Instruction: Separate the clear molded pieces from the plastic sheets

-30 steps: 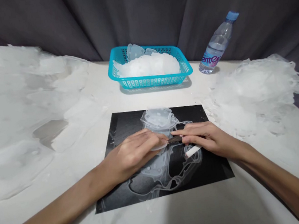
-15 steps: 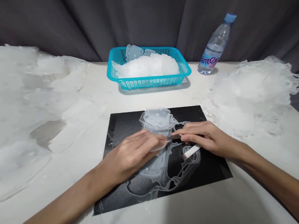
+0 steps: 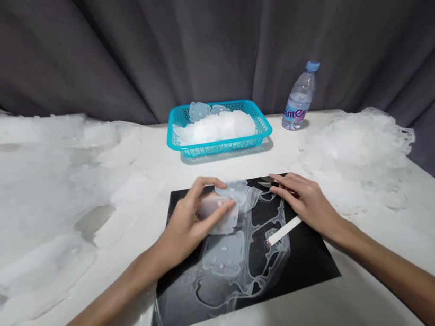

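Note:
My left hand (image 3: 196, 216) pinches a clear, flexible moulded sheet (image 3: 225, 219) between thumb and fingers, above the black mat (image 3: 306, 263). In my right hand (image 3: 302, 197) is a pair of small scissors (image 3: 267, 183), blades pointing left and apart from the sheet. Their handles are mostly hidden by my fingers. A white stick (image 3: 284, 230) with a dark tip juts out below the right hand; whether it is gripped or lies on the mat, I cannot tell. Another clear moulded piece (image 3: 224, 255) lies on the mat, beside thin looping strips of clear offcut (image 3: 256, 227).
Behind the mat stands a turquoise basket (image 3: 221, 147) filled with whitish pieces. A water bottle (image 3: 298, 100) is right of it. Large heaps of clear sheets (image 3: 43, 180) cover the left side; a tangled pile of offcuts (image 3: 360, 149) sits at right. A grey curtain (image 3: 201, 37) hangs behind.
My hands have moved apart, the left now holding the sheet more openly in a wide pinch. The scissors have come away from it to the right. The camera view has tilted upward.

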{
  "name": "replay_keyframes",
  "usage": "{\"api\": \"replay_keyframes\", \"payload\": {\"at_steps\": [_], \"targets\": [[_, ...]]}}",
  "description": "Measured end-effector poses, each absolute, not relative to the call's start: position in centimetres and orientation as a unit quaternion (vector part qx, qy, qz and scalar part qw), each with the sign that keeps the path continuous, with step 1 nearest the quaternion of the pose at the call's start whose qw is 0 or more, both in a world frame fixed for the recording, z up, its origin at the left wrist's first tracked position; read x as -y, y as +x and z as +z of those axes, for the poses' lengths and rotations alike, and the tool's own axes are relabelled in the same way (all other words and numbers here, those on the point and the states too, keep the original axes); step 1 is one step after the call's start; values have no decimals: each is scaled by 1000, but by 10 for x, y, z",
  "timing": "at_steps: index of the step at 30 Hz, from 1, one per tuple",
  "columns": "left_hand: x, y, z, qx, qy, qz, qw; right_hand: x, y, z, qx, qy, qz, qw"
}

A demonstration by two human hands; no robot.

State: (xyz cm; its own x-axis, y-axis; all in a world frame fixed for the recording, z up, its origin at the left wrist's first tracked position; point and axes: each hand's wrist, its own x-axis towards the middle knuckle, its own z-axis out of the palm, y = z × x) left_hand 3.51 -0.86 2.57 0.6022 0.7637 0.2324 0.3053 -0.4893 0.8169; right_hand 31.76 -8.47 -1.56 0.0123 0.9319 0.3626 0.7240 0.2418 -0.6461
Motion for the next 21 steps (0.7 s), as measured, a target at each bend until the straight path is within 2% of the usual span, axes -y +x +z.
{"api": "replay_keyframes", "payload": {"at_steps": [3, 5, 8, 10, 13, 18, 21], "targets": [[-21, 38, 42, -356, 757, 353, 418, 84, 315, -20, 684, -619, 101, 372], [-48, 41, 53, -373, 729, 408, 404, 83, 314, -22, 687, -626, 77, 361], [-94, 51, 63, -384, 735, 454, 325, 80, 312, -27, 685, -637, 43, 350], [-122, 60, 66, -378, 778, 442, 238, 78, 312, -30, 679, -647, 20, 346], [-149, 67, 68, -385, 797, 432, 174, 75, 312, -32, 673, -656, -16, 341], [-117, 54, 62, -375, 826, 410, 94, 73, 317, -33, 669, -662, -50, 334], [-60, 39, 50, -256, 912, 291, 132, 74, 320, -36, 670, -667, -72, 319]]}}
